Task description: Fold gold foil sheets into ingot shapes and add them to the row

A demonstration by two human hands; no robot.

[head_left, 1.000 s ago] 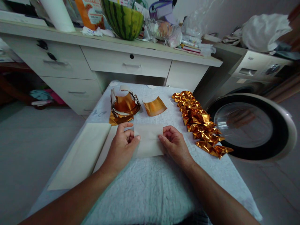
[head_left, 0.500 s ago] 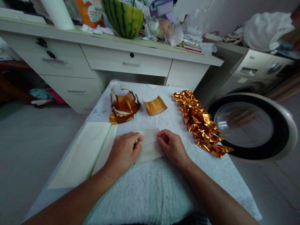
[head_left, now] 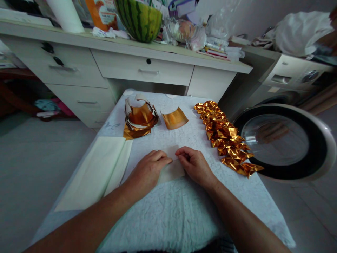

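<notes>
A pale sheet of paper [head_left: 171, 171] lies on the cloth-covered table between my hands. My left hand [head_left: 151, 167] rests on its left part, fingers closed together at the sheet's upper middle. With thumb and fingers pinched, my right hand [head_left: 193, 163] holds the sheet's right edge. Beyond them lies a single curved gold sheet [head_left: 176, 118]. To its left stands a ring-shaped stack of gold sheets [head_left: 140, 116]. Larger pale paper sheets [head_left: 92, 170] lie at the table's left side. A row of folded gold pieces [head_left: 223, 133] runs along the right side.
The table [head_left: 168, 218] has a light, wrinkled cover. Behind it is a white drawer counter [head_left: 168, 72] with half a watermelon [head_left: 139, 21] and plastic bags on top. At the right, a washing machine's round door [head_left: 279, 140] hangs open beside the table.
My left hand has moved right across the pale sheet, closer to my right hand, and its fingers have come together. My right hand has hardly moved.
</notes>
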